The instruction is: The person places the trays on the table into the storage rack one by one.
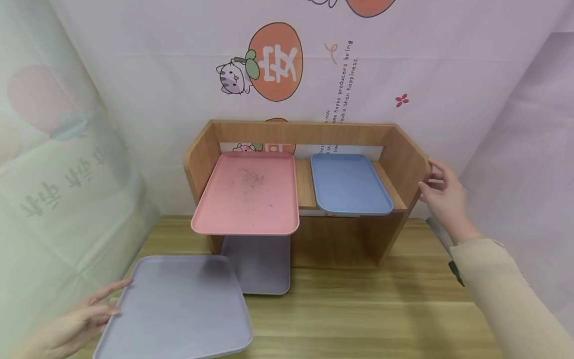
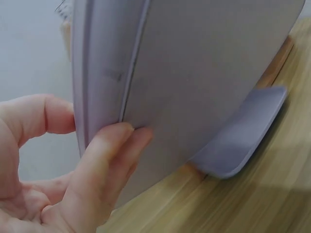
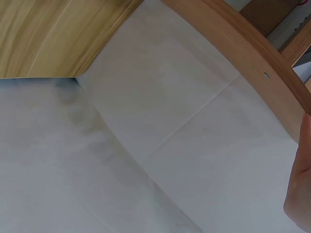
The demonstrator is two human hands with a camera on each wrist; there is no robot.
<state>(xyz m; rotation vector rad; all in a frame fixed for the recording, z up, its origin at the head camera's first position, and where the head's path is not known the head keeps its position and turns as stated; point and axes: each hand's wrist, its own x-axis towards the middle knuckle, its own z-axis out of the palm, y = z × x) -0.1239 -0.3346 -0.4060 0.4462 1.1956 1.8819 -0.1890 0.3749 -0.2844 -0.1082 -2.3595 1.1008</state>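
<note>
My left hand [image 1: 78, 323] pinches the left edge of a lavender tray [image 1: 179, 309], thumb on one face and fingers on the other. In the left wrist view the tray's grey-lilac underside [image 2: 194, 73] shows, tilted above the table. My right hand [image 1: 448, 204] grips the front edge of the right side panel [image 1: 405, 159] of a two-level wooden shelf. Only part of that hand shows in the right wrist view, against the panel's edge. On the upper level lie a pink tray [image 1: 251, 199] at left and a smaller blue tray [image 1: 350, 184] at right, both jutting forward.
A second lavender tray [image 1: 260, 264] sits in the shelf's lower left, its front end sticking out. The shelf stands on a wood-grain table [image 1: 358, 309]. Printed cloth [image 1: 157, 89] hangs behind and on both sides. Dark marks spot the pink tray.
</note>
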